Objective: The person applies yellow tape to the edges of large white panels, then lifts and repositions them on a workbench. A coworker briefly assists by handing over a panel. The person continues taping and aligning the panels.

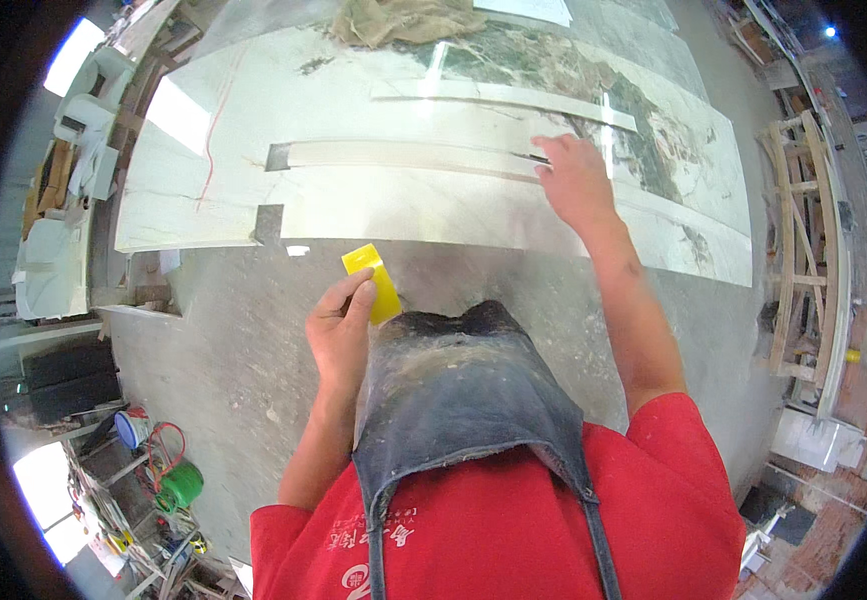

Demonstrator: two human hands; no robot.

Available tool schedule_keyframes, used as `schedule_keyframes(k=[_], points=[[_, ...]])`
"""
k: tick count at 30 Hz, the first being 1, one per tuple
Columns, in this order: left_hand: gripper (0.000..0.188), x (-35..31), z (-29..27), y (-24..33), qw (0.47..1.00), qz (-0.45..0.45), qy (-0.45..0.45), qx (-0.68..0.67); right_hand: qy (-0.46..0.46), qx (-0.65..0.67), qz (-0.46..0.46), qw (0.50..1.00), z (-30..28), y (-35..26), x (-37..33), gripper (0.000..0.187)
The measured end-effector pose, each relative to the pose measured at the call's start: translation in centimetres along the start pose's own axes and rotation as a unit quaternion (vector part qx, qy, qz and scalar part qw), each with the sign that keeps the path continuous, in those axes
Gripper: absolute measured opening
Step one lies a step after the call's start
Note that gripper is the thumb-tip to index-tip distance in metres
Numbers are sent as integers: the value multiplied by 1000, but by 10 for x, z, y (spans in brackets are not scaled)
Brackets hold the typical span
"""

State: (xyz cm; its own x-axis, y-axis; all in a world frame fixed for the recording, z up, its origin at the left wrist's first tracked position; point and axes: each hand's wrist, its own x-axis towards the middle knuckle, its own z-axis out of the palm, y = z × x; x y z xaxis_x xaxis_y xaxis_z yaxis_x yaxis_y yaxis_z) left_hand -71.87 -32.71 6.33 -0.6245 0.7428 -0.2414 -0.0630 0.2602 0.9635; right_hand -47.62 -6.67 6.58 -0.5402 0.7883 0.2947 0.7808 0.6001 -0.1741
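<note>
My left hand [339, 318] pinches a flat yellow plastic scraper [383, 296] between thumb and fingers, in front of the slab's near edge. Over the right part of a large white marble-look slab [403, 215] with dark green veining reaches my right hand [575, 180]. Its thumb and forefinger are apart. A thin dark sliver [531, 156] shows between those fingertips; whether they touch it I cannot tell. Left of this hand, a long pale strip [393, 155] runs along the slab. Farther back lies another narrow pale strip [513, 97].
A brown cloth [403, 20] lies at the slab's far edge. Notches are cut at the slab's left part, with a small white scrap [298, 250] nearby. A wooden rack [803, 250] stands at right. At lower left are a green hose reel [181, 485] and a bucket [133, 428].
</note>
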Motion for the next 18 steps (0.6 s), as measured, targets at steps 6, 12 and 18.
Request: schedule_keyframes(k=[6, 12, 18], points=[[18, 0, 16, 41, 987, 154, 9, 41, -144, 368, 15, 919, -28, -68, -24, 42], [21, -3, 37, 51, 942, 283, 24, 178, -235, 560, -10, 795, -8, -132, -63, 38], [17, 2, 47, 50, 983, 171, -1, 67, -111, 464, 10, 879, -11, -131, -63, 22]])
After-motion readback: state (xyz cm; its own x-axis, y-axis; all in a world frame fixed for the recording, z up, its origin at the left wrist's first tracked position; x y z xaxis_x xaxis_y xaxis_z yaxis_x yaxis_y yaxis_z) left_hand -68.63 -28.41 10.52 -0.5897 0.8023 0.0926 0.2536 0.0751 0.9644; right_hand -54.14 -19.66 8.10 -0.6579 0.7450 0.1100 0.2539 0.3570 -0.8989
